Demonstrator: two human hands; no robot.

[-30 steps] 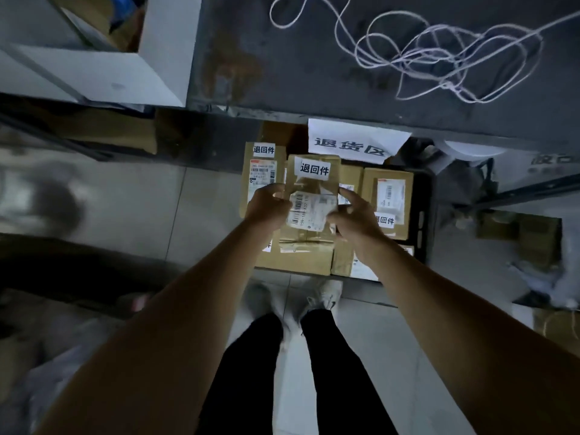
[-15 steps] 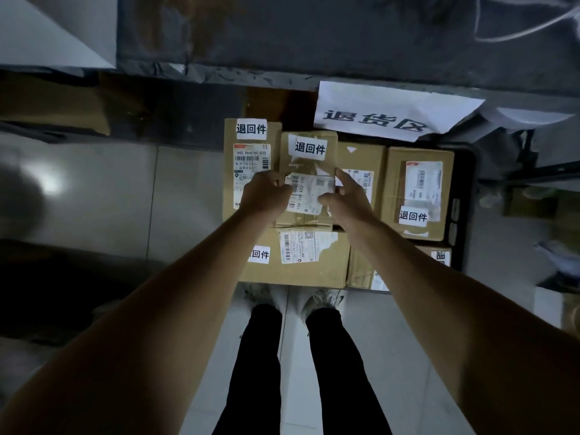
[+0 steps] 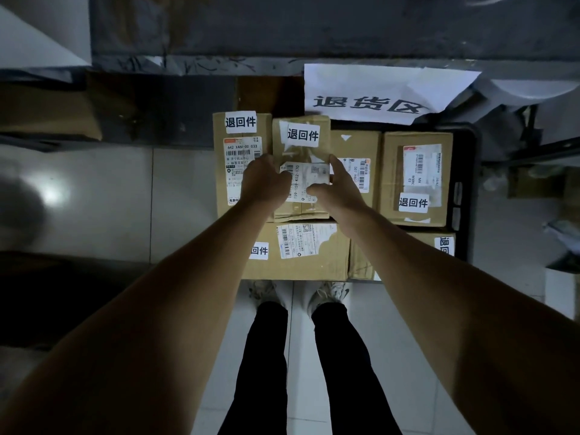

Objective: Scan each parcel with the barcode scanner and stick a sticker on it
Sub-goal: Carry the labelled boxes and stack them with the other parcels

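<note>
Far left, a pale tiled floor with a bright glare on it, and then the first cardboard parcel stands at the left end of the cluster, wearing a white sticker printed 退回件 above its shipping label. Just beside it, the left hand comes in, fingers curled round the left edge of the small parcel in the middle, a firm grip with the thumb on the crumpled shipping label. That small parcel sits on top of the others, touching the tall one on its left, and carries its own 退回件 sticker up top. On its other side the right hand closes on it too, index finger stretched up the right edge, thumb pressing the label from below. Below both hands lies a wider parcel with a torn label, its sticker half hidden by the left forearm. Moving right, another parcel peeks out behind the right hand, then a squarer parcel with a sticker at its lower edge. Above them hangs a white paper sign reading 退货区. Down the centre, black trousers and pale shoes stand on the floor.
</note>
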